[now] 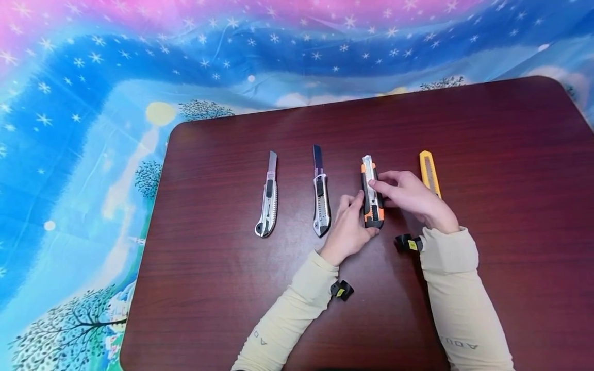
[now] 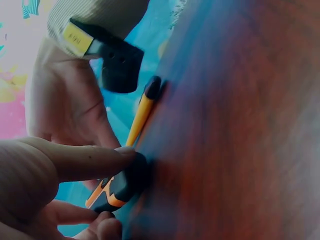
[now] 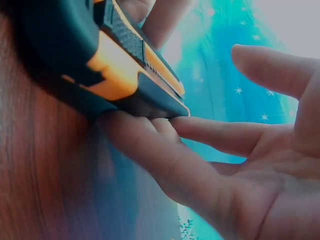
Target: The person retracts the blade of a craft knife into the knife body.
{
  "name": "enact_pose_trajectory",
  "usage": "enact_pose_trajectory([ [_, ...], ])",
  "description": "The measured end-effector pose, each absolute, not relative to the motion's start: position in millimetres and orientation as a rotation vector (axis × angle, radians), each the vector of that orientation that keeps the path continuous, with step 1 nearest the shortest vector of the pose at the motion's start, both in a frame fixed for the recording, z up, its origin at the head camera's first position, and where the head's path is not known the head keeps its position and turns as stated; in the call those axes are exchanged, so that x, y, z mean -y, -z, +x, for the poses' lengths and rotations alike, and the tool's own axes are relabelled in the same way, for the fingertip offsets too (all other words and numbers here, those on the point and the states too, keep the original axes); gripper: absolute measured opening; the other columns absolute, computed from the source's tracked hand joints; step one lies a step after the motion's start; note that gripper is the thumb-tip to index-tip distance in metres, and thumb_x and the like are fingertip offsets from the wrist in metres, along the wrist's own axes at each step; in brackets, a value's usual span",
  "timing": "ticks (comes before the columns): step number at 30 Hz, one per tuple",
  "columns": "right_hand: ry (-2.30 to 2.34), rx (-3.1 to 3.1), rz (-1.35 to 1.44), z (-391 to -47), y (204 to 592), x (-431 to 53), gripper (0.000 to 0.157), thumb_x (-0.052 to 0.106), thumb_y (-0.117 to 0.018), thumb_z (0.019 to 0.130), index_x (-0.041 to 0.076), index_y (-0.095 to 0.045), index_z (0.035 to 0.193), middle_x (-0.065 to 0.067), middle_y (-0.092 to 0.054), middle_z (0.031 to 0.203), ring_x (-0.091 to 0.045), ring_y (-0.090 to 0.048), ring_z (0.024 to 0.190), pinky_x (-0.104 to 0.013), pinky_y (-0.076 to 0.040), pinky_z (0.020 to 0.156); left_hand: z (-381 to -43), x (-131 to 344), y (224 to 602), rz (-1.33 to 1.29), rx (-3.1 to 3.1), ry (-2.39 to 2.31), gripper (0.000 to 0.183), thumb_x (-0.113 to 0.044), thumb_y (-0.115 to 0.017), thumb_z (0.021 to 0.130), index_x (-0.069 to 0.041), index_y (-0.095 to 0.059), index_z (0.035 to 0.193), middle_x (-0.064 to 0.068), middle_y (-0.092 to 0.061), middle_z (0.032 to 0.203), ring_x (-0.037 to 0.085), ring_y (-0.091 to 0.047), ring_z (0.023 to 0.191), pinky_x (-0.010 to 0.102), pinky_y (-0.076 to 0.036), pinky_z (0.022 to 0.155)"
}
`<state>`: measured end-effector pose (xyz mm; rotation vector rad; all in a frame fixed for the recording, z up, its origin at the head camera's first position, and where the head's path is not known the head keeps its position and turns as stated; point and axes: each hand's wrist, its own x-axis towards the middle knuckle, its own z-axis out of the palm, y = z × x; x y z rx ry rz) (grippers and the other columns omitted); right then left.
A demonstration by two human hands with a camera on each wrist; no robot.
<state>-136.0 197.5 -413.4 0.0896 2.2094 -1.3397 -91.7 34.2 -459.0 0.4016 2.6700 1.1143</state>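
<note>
An orange and black utility knife (image 1: pixel 372 202) lies on the table between the two hands, its metal nose pointing away from me. My left hand (image 1: pixel 349 226) grips its near end: the thumb lies against the black butt and the fingers curl against the left side, as the left wrist view shows. From the right, my right hand (image 1: pixel 415 198) touches the knife's side with extended fingers. Its thumb (image 3: pixel 270 65) is raised clear of the knife in the right wrist view.
Left of the hands lie a silver utility knife (image 1: pixel 268 201) and a silver and black one (image 1: pixel 321 201), both with blades out. A yellow utility knife (image 1: pixel 428 167) lies at the right, partly behind the right hand. A snowflake-patterned cloth (image 1: pixel 278 51) hangs beyond the dark red table (image 1: pixel 209 309).
</note>
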Motion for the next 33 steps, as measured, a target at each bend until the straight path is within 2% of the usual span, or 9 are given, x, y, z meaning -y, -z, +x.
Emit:
enact_pose_trajectory([
  [9, 1.262, -2.282, 0.051, -135, 410, -208, 0.064, 0.043, -0.046, 0.100, -0.006, -0.041, 0.140, -0.026, -0.053, 0.134, -0.036, -0.061, 0.113, -0.043, -0.054, 0.094, -90, -43, 456, 0.389, -2.695, -1.010, 0.088, -0.024, -0.083, 0.074, -0.005, -0.039, 0.147, 0.006, -0.051, 0.122, 0.023, -0.049, 0.108, 0.026, -0.044, 0.094],
  [18, 1.201, -2.357, 0.012, -134, 408, -219, 0.059, 0.038, -0.041, 0.102, -0.010, -0.043, 0.137, -0.030, -0.054, 0.130, -0.035, -0.063, 0.106, -0.043, -0.057, 0.088, -98, -57, 451, 0.387, -2.668, -0.920, 0.080, -0.033, -0.084, 0.072, -0.015, -0.048, 0.141, 0.002, -0.052, 0.116, 0.017, -0.042, 0.097, 0.025, -0.041, 0.080],
  [28, 1.120, -2.404, 0.029, -135, 408, -220, 0.064, 0.044, -0.041, 0.101, -0.009, -0.044, 0.137, -0.031, -0.053, 0.132, -0.039, -0.062, 0.108, -0.048, -0.054, 0.094, -103, -57, 449, 0.369, -2.633, -0.892, 0.081, -0.037, -0.083, 0.073, -0.013, -0.047, 0.142, 0.002, -0.052, 0.117, 0.015, -0.042, 0.101, 0.026, -0.042, 0.082],
  [31, 1.124, -2.412, 0.034, -134, 410, -222, 0.063, 0.045, -0.041, 0.101, -0.006, -0.044, 0.139, -0.029, -0.053, 0.133, -0.037, -0.061, 0.110, -0.046, -0.054, 0.093, -102, -56, 449, 0.361, -2.622, -0.894, 0.081, -0.037, -0.083, 0.073, -0.011, -0.048, 0.141, 0.002, -0.053, 0.116, 0.015, -0.042, 0.101, 0.027, -0.042, 0.085],
  [33, 1.154, -2.451, 0.037, -132, 409, -225, 0.058, 0.042, -0.043, 0.101, -0.004, -0.049, 0.136, -0.027, -0.055, 0.131, -0.032, -0.064, 0.105, -0.036, -0.058, 0.087, -102, -52, 448, 0.352, -2.596, -0.931, 0.082, -0.036, -0.083, 0.074, -0.009, -0.047, 0.142, 0.003, -0.053, 0.117, 0.014, -0.041, 0.101, 0.026, -0.042, 0.087],
])
